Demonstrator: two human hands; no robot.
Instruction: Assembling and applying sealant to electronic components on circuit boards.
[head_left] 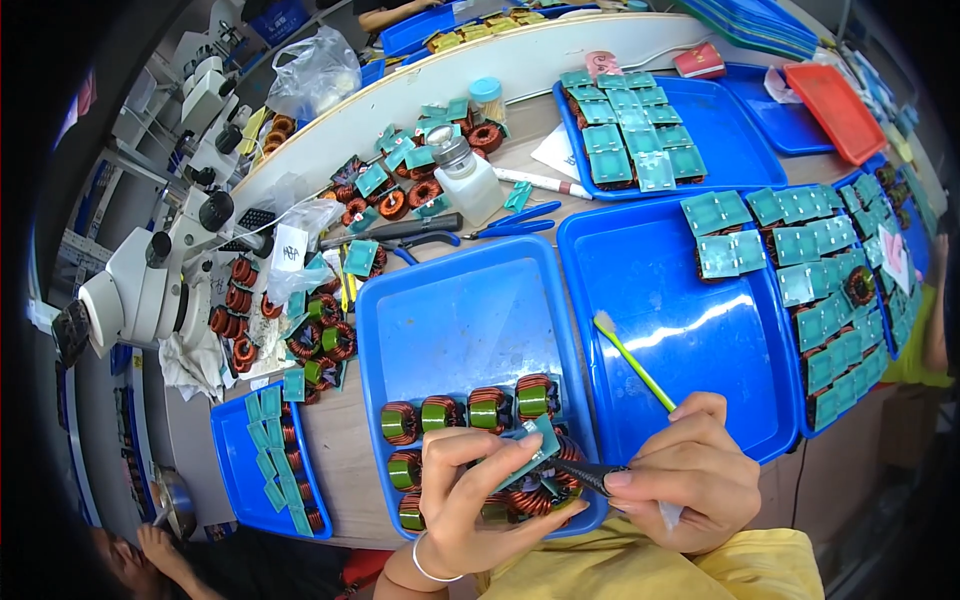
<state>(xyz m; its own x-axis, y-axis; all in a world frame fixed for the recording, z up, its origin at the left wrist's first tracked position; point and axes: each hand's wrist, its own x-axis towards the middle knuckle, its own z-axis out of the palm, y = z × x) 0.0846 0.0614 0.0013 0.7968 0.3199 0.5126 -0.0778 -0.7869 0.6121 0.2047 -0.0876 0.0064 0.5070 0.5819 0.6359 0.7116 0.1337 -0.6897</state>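
Observation:
My left hand (470, 500), with a white band at the wrist, is closed around a copper-wound coil with a small green circuit board (535, 440) on it. It is over the near end of a light-blue tray (455, 290). Several green-and-copper coils (488, 408) sit in rows in that tray. My right hand (690, 475) is closed on a black tool that looks like tweezers (582, 472), whose tip meets the held coil beside the board. A green-handled brush (638, 368) also sticks out of my right hand, its bristles pointing away over a darker blue tray (680, 310).
Trays of board-topped coils (835, 300) stand on the right, with another small tray (262, 450) on the left. Behind lie blue-handled pliers (515, 222), a white bottle (468, 180) and loose coils (395, 205). White microscopes (130, 280) stand at left. Another person's hand (160, 550) shows lower left.

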